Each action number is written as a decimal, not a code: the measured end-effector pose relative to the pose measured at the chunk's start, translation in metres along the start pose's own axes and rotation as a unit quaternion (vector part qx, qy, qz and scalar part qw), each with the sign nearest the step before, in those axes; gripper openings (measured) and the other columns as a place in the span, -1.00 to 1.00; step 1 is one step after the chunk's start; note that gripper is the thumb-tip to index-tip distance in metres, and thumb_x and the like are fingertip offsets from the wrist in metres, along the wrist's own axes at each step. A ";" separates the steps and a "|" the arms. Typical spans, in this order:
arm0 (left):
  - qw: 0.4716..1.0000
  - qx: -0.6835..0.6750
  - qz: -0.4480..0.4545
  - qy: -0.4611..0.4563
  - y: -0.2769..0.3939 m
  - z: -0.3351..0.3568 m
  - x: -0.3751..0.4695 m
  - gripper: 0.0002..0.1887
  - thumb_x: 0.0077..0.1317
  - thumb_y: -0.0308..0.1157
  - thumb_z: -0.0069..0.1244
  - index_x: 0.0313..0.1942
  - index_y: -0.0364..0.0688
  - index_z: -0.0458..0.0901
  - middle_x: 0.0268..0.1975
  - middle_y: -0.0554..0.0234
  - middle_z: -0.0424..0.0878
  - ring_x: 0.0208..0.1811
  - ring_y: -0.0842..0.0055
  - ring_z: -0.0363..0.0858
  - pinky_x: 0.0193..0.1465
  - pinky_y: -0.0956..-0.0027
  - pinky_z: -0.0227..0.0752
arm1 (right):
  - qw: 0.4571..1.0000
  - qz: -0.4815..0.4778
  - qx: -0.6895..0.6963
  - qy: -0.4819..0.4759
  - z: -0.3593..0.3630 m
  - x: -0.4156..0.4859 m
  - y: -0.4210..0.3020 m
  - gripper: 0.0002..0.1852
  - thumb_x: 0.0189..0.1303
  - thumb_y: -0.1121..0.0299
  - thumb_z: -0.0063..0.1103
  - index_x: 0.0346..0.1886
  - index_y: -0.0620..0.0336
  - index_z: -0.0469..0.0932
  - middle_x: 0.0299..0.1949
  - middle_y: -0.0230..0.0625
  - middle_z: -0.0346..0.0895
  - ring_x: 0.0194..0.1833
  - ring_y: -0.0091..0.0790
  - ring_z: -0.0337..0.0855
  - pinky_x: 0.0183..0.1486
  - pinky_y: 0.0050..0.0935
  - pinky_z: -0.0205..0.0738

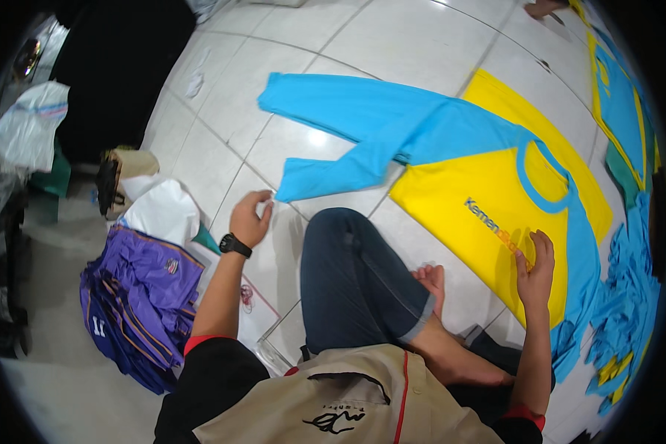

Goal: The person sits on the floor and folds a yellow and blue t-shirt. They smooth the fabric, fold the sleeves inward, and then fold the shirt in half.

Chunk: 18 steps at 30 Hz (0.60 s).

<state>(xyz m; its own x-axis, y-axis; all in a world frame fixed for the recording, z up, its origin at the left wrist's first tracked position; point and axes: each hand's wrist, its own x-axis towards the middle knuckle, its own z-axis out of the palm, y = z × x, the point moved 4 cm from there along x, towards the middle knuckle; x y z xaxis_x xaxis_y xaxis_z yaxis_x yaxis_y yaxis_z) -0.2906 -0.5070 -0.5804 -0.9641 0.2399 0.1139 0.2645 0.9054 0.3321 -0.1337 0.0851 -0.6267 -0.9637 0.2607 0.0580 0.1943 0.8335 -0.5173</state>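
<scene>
A yellow long-sleeved shirt [460,194] with light blue sleeves and collar lies spread on the tiled floor, printed on its chest. Its left-side sleeve [333,172] is bent, the cuff close to my left hand [251,219], which wears a black watch [235,245]. Thumb and fingers of that hand are apart; whether they touch the cuff is unclear. Above the shirt's printed front is my right hand [534,272], with thumb and fingers apart and nothing seen between them. Another light blue sleeve or garment part [355,105] extends across the tiles above the bent sleeve.
Purple sports garments [144,272] and a white bag [161,211] lie at the left. Blue and yellow garments [624,311] are heaped along the right edge. My bent knee [344,266] is between my arms. A bare foot [544,9] of another person shows at the top right.
</scene>
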 end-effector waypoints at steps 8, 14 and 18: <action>0.990 -0.077 -0.098 0.072 -0.049 0.069 -0.022 -0.72 0.12 -0.56 0.20 -0.11 -0.18 0.75 0.28 -0.06 0.54 0.25 0.04 0.52 0.22 0.13 0.50 | 0.996 -0.068 0.060 -0.007 0.071 0.097 -0.075 -0.61 0.30 0.36 0.34 0.13 0.33 0.57 0.13 0.05 0.59 0.16 0.14 0.58 0.27 -0.12 0.45; 0.982 -0.166 0.037 0.083 -0.080 0.083 0.038 -0.77 0.15 -0.61 0.11 -0.18 -0.16 0.68 0.12 0.10 0.65 0.25 0.16 0.52 0.36 0.10 0.36 | 0.982 -0.124 -0.112 0.092 0.119 0.127 -0.079 -0.51 0.36 0.27 0.28 0.30 0.24 0.48 0.33 0.01 0.43 0.34 0.12 0.41 0.41 -0.06 0.29; 0.893 -0.424 -0.133 0.072 -0.119 0.034 0.139 -0.86 0.43 -0.42 -0.01 -0.13 -0.22 0.66 -0.26 0.47 0.62 -0.21 0.71 0.50 -0.11 0.53 0.38 | 0.987 -0.097 -0.102 0.075 0.122 0.129 -0.087 -0.49 0.38 0.25 0.24 0.33 0.23 0.47 0.36 -0.01 0.41 0.36 0.12 0.39 0.43 -0.05 0.25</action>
<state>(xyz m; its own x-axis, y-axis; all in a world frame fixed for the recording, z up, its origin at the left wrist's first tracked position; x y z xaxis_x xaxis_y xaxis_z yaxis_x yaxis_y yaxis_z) -0.4573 -0.5697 -0.6364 -0.9985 -0.0477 0.0251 0.0086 0.3185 0.9479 -0.2971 -0.0132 -0.6781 -0.9515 0.1421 0.2727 0.0558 0.9519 -0.3013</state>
